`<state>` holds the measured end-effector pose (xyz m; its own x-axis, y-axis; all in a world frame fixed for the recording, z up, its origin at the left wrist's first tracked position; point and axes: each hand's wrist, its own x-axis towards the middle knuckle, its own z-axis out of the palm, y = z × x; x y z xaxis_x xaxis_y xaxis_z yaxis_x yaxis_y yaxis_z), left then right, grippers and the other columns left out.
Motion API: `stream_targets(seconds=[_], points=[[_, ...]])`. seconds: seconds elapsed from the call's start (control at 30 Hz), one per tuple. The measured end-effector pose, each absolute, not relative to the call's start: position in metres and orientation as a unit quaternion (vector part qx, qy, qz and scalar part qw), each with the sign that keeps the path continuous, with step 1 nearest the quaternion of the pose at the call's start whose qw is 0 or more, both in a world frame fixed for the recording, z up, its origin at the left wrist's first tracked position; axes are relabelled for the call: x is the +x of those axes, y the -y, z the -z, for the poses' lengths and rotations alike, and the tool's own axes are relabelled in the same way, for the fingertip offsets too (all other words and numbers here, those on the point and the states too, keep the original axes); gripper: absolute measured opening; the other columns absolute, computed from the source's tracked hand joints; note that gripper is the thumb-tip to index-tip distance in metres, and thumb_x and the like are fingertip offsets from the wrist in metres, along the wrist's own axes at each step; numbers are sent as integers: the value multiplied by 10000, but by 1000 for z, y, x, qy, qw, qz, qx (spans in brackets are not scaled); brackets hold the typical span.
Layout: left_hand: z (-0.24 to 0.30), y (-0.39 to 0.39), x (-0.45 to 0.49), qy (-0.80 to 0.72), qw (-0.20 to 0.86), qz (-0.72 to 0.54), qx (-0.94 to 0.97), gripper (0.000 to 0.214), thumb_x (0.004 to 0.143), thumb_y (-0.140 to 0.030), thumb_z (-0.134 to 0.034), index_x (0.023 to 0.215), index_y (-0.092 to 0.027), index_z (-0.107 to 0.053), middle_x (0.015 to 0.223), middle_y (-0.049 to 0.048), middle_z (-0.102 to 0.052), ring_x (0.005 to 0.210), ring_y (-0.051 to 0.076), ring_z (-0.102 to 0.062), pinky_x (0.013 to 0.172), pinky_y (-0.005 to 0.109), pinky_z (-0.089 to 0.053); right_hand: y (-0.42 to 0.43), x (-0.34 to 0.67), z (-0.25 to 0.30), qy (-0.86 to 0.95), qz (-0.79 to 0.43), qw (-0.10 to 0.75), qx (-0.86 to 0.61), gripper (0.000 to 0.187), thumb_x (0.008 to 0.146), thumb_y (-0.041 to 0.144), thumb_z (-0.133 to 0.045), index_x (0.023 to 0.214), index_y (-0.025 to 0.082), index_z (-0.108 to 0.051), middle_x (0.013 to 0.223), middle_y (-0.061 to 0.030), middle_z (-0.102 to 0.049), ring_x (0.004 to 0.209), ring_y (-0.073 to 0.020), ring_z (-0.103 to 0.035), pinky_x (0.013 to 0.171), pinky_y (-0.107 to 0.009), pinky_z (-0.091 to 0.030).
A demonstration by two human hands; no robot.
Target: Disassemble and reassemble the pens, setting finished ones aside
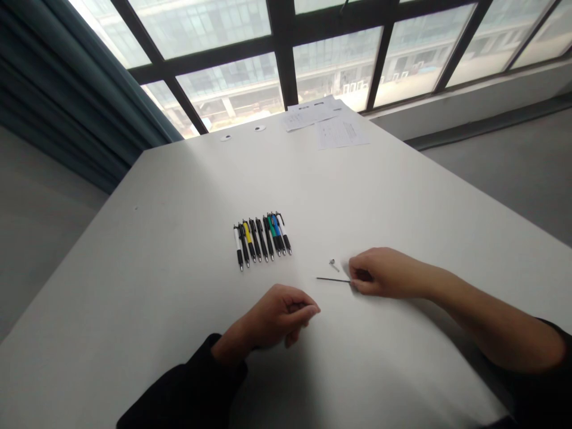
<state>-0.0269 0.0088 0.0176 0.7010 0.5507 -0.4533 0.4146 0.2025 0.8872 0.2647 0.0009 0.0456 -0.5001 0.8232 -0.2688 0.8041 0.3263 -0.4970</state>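
My right hand [384, 273] rests on the white table [170, 238], its fingertips pinching the end of a thin black pen refill [333, 279] that lies flat and points left. Just above the refill sits a small metal pen part [332, 264], apart from my fingers. My left hand [277, 316] hovers nearer the front with its fingers curled closed, and nothing shows in them. Beyond both hands lies a tight row of several retractable pens [262, 240] with black, white, yellow, green and blue barrels, side by side and untouched.
Printed papers [342, 132] lie at the far end of the table, with several small round white discs [226, 137] near its far edge. Behind stand a dark-framed window [232, 59] and a teal curtain [67, 101]. Grey floor shows on both sides.
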Motion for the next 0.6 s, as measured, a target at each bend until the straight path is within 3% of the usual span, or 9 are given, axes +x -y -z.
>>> stream_targets(seconds=[0.33,0.6], points=[[-17,-9,-27,-384,677,-54,626,378,909,-478,-661,941,-105,-712,611,-18,-571,405,86,-557,369,157,-423,5,249,-45,832,-234,-6,-502,111,869,222,-574,791,203,-651,792,-54,-735,697,-198,-634,615,-296,-309],[-17,-8,-31,-364,663,-49,653,312,931,-368,-611,1041,-95,-715,526,-29,-546,398,99,-523,404,183,-419,5,251,-43,838,-236,5,-492,126,883,252,-579,786,204,-644,787,-46,-730,684,-183,-608,610,-289,-294]])
